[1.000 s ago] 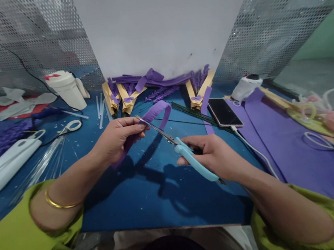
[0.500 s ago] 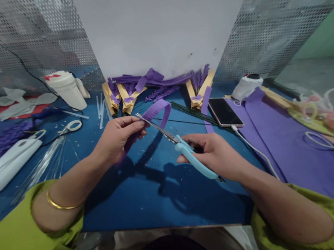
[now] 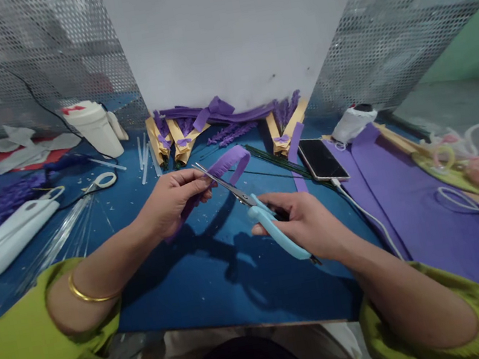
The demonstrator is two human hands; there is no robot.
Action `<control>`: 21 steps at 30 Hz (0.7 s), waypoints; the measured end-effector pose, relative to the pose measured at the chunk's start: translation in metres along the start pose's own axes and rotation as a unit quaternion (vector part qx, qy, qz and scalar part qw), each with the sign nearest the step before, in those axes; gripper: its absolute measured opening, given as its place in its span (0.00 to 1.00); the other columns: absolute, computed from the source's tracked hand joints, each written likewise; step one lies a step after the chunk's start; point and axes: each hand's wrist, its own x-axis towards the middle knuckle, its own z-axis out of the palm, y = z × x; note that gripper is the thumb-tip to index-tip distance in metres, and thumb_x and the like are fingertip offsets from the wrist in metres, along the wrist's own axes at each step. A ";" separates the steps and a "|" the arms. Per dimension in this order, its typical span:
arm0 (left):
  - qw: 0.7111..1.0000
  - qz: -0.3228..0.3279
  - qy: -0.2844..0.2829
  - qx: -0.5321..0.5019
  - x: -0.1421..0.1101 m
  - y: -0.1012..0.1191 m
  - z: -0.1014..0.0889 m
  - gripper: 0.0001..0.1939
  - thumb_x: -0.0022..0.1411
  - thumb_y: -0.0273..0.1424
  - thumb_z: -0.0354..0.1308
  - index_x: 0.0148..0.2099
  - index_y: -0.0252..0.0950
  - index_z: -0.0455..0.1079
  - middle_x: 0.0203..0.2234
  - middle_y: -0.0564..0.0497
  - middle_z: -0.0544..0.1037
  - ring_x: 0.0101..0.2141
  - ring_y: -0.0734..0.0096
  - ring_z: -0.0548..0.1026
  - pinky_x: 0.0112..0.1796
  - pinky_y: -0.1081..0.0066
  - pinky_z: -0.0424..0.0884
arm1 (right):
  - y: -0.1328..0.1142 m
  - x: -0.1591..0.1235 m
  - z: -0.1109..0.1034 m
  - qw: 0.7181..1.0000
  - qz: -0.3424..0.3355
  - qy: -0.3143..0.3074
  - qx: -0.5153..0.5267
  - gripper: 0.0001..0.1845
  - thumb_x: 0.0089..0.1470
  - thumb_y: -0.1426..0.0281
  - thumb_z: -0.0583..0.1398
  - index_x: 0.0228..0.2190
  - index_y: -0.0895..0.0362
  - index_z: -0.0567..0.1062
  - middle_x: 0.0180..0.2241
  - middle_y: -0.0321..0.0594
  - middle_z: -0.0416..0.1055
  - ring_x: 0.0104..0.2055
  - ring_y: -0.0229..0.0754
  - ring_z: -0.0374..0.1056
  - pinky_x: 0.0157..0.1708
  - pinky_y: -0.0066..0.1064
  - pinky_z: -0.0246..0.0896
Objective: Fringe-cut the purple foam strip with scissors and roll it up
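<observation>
My left hand (image 3: 170, 200) pinches a purple foam strip (image 3: 230, 161) that arcs up and to the right above the blue table (image 3: 201, 278). My right hand (image 3: 305, 222) grips light-blue-handled scissors (image 3: 257, 208). Their metal blades point up-left and meet the strip's edge just beside my left fingertips. Both hands are held over the middle of the table, close together.
A phone (image 3: 321, 160) on a white cable lies right of the hands, beside a purple sheet (image 3: 415, 217). Purple strips and tan paper bundles (image 3: 177, 138) sit at the back wall. White scissors (image 3: 100, 182), a white jar (image 3: 96, 129) and a white case (image 3: 5, 237) lie left.
The scissors and strip have shifted only slightly; the blades stay at the strip's edge by my left fingers. Both hands remain in place.
</observation>
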 end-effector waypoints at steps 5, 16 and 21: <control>1.000 -0.005 0.000 0.007 0.000 0.002 -0.001 0.05 0.50 0.30 0.67 0.26 0.34 0.75 0.20 0.53 0.73 0.23 0.77 0.69 0.27 0.76 0.63 | -0.001 0.000 -0.001 1.000 0.005 -0.007 0.007 0.13 0.50 0.60 0.65 0.29 0.57 0.72 0.23 0.30 0.58 0.25 0.34 0.49 0.25 0.28 0.46; 0.999 -0.049 -0.005 0.007 0.001 0.007 -0.003 0.07 0.47 0.31 0.70 0.29 0.34 0.77 0.21 0.51 0.77 0.23 0.77 0.70 0.24 0.77 0.61 | 0.000 0.002 -0.002 0.998 0.018 -0.007 0.056 0.13 0.50 0.60 0.65 0.33 0.57 0.75 0.28 0.33 0.67 0.27 0.35 0.56 0.25 0.28 0.50; 1.000 -0.017 0.018 0.013 0.001 0.005 -0.003 0.06 0.47 0.31 0.71 0.28 0.34 0.78 0.20 0.51 0.76 0.23 0.76 0.71 0.25 0.76 0.64 | 0.000 0.002 -0.002 1.000 0.013 0.024 -0.014 0.16 0.48 0.59 0.67 0.37 0.55 0.77 0.28 0.35 0.70 0.28 0.38 0.59 0.28 0.29 0.53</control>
